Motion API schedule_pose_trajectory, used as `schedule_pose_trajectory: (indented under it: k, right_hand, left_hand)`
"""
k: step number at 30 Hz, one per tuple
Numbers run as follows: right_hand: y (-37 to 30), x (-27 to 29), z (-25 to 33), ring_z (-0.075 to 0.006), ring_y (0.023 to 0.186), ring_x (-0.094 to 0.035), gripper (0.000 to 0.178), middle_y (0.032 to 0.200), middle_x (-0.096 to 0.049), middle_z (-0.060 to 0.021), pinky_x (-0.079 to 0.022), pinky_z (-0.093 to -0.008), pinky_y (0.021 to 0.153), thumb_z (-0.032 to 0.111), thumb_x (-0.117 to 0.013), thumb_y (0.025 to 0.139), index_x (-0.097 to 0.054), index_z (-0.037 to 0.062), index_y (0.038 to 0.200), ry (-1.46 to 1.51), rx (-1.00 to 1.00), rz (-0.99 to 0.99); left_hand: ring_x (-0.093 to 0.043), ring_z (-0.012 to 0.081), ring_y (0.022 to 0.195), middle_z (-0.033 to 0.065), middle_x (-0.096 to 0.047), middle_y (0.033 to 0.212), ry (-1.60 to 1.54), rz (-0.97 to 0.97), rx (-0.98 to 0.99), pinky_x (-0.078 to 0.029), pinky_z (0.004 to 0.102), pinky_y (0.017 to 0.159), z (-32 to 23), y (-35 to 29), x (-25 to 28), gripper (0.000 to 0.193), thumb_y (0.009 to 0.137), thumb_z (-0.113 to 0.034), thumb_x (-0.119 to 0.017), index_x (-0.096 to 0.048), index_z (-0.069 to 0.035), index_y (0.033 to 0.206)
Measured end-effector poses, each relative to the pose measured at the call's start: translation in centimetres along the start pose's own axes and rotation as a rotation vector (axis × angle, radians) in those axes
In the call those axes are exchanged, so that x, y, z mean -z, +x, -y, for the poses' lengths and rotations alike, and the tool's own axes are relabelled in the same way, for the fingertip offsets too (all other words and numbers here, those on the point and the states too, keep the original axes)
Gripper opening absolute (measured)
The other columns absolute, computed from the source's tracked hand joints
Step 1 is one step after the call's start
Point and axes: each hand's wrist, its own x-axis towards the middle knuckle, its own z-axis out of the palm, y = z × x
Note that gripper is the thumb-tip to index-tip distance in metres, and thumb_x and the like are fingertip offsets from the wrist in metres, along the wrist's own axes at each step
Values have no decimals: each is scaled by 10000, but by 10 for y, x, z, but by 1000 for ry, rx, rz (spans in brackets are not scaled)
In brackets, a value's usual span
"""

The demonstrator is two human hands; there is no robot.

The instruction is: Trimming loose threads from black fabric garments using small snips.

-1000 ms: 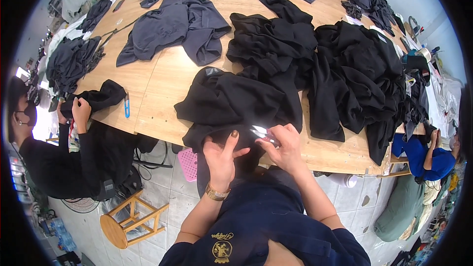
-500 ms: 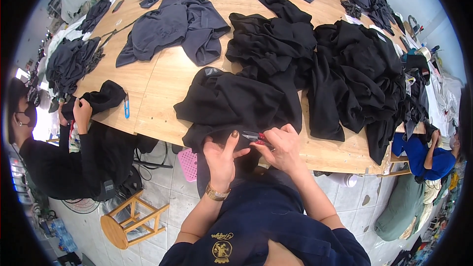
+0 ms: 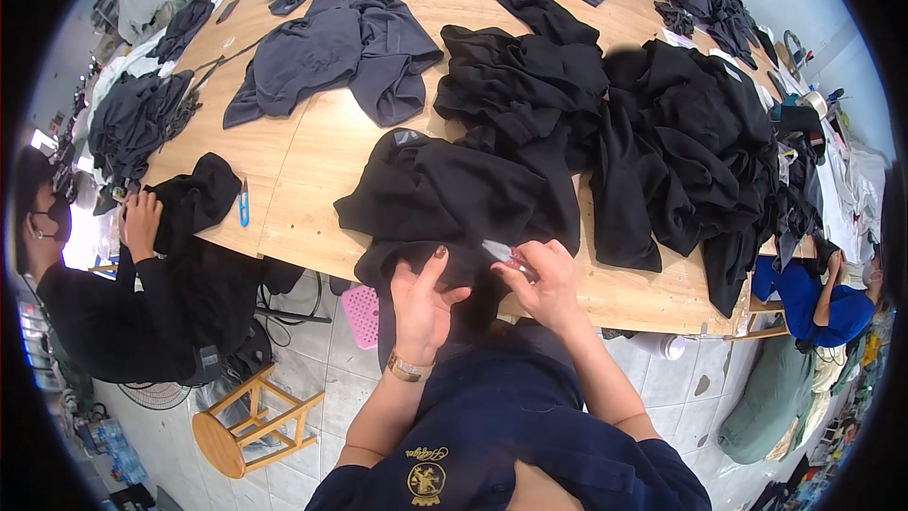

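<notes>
Over the near table edge hangs a black garment point(image 3: 445, 189) with a small grey label near its far end. My left hand point(image 3: 421, 308) holds the garment's near edge, the thumb up along the cloth and some fingertips hidden by it. Just to the right, my right hand point(image 3: 549, 284) is closed round a pair of thread snips point(image 3: 499, 251) with red handles. Their pale blades point left and away from me, above the cloth and apart from my left thumb.
More black garments point(image 3: 690, 142) are heaped to the right, and grey garments point(image 3: 322, 57) lie farther left. Blue snips point(image 3: 244, 203) rest near a co-worker point(image 3: 123, 293) handling black cloth on the left. A wooden stool point(image 3: 255, 421) and a pink basket point(image 3: 360, 316) are below the table.
My right hand has turned the snips so the blades point more away from me, and they have moved off my left thumb. The co-worker's hand on the left has shifted on the black cloth.
</notes>
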Motion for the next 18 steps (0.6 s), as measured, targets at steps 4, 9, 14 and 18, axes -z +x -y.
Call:
schedule_pose_trajectory:
  k: [4,9,14,18]
  right_hand:
    - [0,4,-1,-205,483,-467,282,553,-479,-34,-313,-305,536,266,-728,721,-520,85,662,-58,101,90]
    - [2,7,3,-184,492,-475,285,558,-469,-17,-300,-302,535,286,-719,722,-512,101,660,-178,179,109]
    - [3,9,3,-179,498,-480,281,563,-468,-11,-301,-302,540,284,-718,717,-511,102,659,-202,189,122]
    - [2,9,2,-178,499,-484,280,562,-468,-10,-304,-303,542,286,-716,716,-514,101,661,-208,195,125]
  left_hand:
    - [-633,95,741,17,-613,928,-17,13,26,-556,230,523,-2,-2,-1,249,893,-151,-561,-472,-74,1112]
    - [-636,100,734,21,-615,923,-3,13,0,-559,234,517,-3,-3,-4,232,892,-145,-561,-477,-74,1097]
    - [-641,111,718,30,-618,909,5,4,-41,-564,242,502,-2,-3,-5,218,889,-132,-564,-478,-73,1080]
    - [-641,111,716,32,-618,906,9,7,-50,-564,243,502,-1,-3,-4,214,888,-129,-566,-478,-73,1075]
